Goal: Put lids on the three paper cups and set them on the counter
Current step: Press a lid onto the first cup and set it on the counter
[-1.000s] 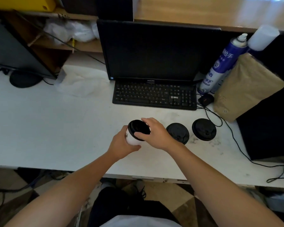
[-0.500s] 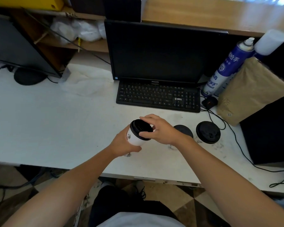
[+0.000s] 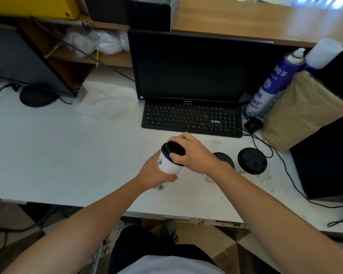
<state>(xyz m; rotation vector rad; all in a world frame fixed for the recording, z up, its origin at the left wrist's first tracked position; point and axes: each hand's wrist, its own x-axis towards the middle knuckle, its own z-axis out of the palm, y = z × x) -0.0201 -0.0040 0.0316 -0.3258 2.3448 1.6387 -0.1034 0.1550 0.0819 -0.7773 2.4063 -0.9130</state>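
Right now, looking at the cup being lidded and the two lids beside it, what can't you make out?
Head view, the only one:
- Lid seating on the cup: the right hand covers its near rim.
- Cup base: wrapped by the left hand.
- Middle lid: partly behind the right wrist.
- Whether cups stand under the two lids: not visible from above.

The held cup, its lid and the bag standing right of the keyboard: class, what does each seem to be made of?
Cup: likely paper, matte white with a small printed motif.
Lid: probably plastic, black with a slight sheen and moulded rim.
Bag: apparently kraft paper, dull brown and creased.
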